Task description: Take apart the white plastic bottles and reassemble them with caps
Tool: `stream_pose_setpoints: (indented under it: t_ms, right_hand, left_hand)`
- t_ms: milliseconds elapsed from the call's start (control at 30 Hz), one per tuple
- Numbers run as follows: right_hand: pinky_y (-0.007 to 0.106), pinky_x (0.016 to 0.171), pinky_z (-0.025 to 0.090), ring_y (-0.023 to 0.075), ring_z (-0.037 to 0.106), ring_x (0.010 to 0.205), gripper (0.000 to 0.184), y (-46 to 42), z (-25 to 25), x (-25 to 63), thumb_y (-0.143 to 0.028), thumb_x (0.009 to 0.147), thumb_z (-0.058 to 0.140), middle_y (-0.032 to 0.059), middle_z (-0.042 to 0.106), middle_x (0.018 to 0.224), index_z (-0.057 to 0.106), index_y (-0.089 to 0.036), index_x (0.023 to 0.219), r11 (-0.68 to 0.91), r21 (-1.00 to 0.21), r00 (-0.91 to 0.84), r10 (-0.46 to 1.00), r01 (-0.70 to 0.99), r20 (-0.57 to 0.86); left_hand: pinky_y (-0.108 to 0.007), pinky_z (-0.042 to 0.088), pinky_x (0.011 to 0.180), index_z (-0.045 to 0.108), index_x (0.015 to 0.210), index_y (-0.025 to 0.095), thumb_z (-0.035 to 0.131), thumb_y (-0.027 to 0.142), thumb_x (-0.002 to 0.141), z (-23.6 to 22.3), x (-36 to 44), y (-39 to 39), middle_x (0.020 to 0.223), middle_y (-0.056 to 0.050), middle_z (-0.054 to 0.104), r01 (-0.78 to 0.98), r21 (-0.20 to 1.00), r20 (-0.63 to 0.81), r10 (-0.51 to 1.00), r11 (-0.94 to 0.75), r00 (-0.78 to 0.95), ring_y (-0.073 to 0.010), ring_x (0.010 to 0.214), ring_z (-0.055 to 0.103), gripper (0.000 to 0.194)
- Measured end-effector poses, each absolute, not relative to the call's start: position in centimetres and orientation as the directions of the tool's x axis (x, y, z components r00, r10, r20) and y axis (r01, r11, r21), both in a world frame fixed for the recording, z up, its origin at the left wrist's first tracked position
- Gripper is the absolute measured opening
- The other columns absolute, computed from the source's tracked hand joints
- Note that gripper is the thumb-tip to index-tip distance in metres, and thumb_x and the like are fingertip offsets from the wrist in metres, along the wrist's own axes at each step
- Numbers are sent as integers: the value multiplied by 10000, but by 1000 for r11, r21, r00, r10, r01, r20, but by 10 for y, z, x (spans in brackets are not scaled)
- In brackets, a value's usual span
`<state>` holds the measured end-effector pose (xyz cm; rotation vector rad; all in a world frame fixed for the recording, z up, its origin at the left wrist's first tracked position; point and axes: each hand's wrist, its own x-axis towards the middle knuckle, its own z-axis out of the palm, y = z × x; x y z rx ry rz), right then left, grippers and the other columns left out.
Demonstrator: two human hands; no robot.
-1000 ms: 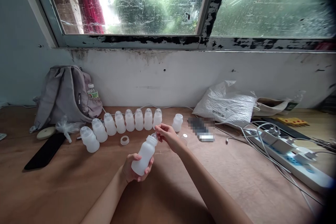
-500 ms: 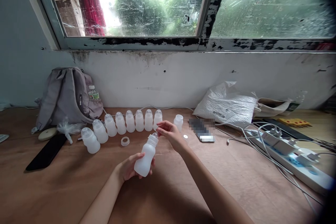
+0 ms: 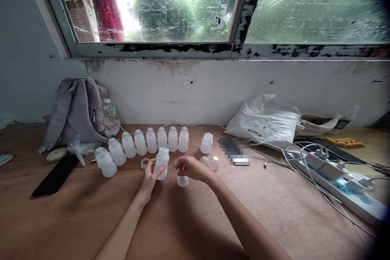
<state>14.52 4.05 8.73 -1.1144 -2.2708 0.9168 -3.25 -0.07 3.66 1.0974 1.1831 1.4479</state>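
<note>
My left hand [image 3: 151, 176] is wrapped around a frosted baby bottle [image 3: 162, 164], holding it upright with its threaded mouth bare. To its right, my right hand [image 3: 191, 169] has its fingers curled together low over the table; what they pinch, if anything, is hidden. Just below those fingertips is a clear round piece with a raised centre, like a bottle nipple [image 3: 182, 181]. A white collar ring [image 3: 145, 163] lies behind my left hand. Beyond my right wrist are two clear domed pieces [image 3: 213, 163], one partly covered by the hand.
Several capped baby bottles [image 3: 151, 141] stand in a curved row at the back left. An uncapped bottle [image 3: 206, 144] stands right of them, near a phone [image 3: 234, 152]. A backpack [image 3: 81, 109], black flat object [image 3: 55, 176], plastic package [image 3: 262, 120] and power strip [image 3: 341, 185] surround the work area.
The bottle in my left hand has gone from tilted with a clear top to upright and bare-mouthed, farther back. My right hand has left its top and lowered toward the table.
</note>
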Motion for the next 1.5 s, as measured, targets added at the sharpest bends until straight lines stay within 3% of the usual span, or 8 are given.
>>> stream_pose_setpoints:
  t_ms: [133, 300, 433, 567, 700, 967, 1267, 1500]
  right_hand:
    - [240, 578, 434, 117, 529, 640, 224, 33, 100, 137, -309, 724, 581, 0, 574, 765, 524, -217, 920, 515, -731, -451, 836, 447, 313]
    - [237, 561, 417, 109, 510, 605, 87, 33, 108, 136, -295, 744, 576, -3, 547, 717, 571, -208, 753, 580, -646, -449, 808, 496, 381]
    - [256, 569, 424, 119, 518, 615, 55, 40, 119, 155, -261, 749, 564, 10, 544, 755, 580, -209, 759, 575, -645, -344, 818, 503, 462]
    - [272, 583, 435, 134, 528, 647, 76, 52, 127, 183, -281, 746, 555, 19, 536, 791, 587, -221, 778, 533, -660, -209, 836, 529, 507]
    - [292, 635, 416, 157, 522, 706, 93, 69, 114, 201, -253, 759, 531, 34, 547, 823, 600, -218, 812, 486, -551, -117, 812, 678, 572]
    - [348, 779, 292, 223, 464, 907, 181, 94, 72, 200, -299, 830, 449, 48, 604, 911, 615, -238, 869, 343, -293, -48, 719, 892, 693]
    - [372, 810, 253, 229, 431, 982, 190, 101, 58, 202, -291, 832, 448, 52, 584, 1004, 629, -267, 882, 296, -226, -56, 709, 928, 703]
    - [509, 901, 174, 275, 277, 1176, 259, 102, 56, 204, -258, 831, 430, 50, 427, 1244, 575, -345, 1028, 229, -152, -64, 724, 962, 686]
  left_hand:
    - [-279, 416, 764, 510, 981, 187, 636, 365, 640, 36, -26, -2, 955, -53, 582, 39, 976, 217, 965, -213, -145, -193, 890, 550, 404]
    - [-306, 418, 800, 463, 1071, 189, 630, 386, 654, 32, -21, -4, 1075, -91, 543, 86, 960, 275, 952, -265, -134, -232, 983, 523, 490]
    - [-334, 393, 856, 295, 1226, 238, 620, 365, 677, 28, -21, -5, 1295, -111, 339, 235, 925, 342, 924, -299, -170, -243, 1146, 396, 651]
    - [-373, 380, 885, 335, 1202, 251, 559, 346, 732, 25, -20, -9, 1238, -85, 386, 472, 805, 427, 904, -360, -38, -230, 1132, 400, 529]
    - [-383, 332, 953, 410, 1158, 260, 503, 299, 773, 28, -16, -17, 1197, -58, 425, 600, 654, 452, 874, -461, 179, -214, 1134, 392, 397]
    - [-390, 370, 919, 461, 1129, 244, 485, 278, 785, 29, -10, -24, 1134, -57, 478, 689, 518, 391, 857, -507, 336, -216, 1062, 438, 346]
    - [-389, 384, 890, 489, 1098, 248, 460, 295, 802, 28, -9, -23, 1100, -59, 500, 686, 515, 383, 854, -514, 352, -219, 1040, 455, 301]
    - [-388, 378, 886, 475, 1118, 238, 452, 304, 806, 24, -9, -21, 1103, -65, 503, 703, 494, 382, 854, -511, 353, -224, 1041, 452, 319]
